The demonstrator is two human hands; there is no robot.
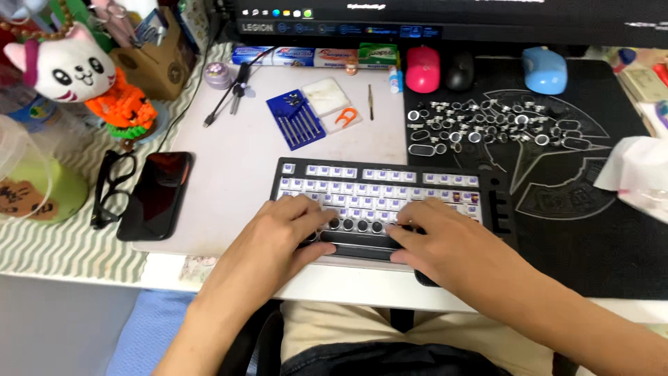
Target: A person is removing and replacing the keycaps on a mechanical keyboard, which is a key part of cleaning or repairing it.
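Desk mat (598,237): black, under loose keycaps (487,125).
Keyboard (379,188): near desk edge, switches bare, few round caps fitted.
Left hand (282,233): fingers curled loosely, pressing bottom-row caps.
Right hand (445,240): flat, fingertips on the same row; grasp unclear.

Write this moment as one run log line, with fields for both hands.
left hand: on keyboard | right hand: on keyboard front edge | keycaps: loose on black mat | phone: left of keyboard
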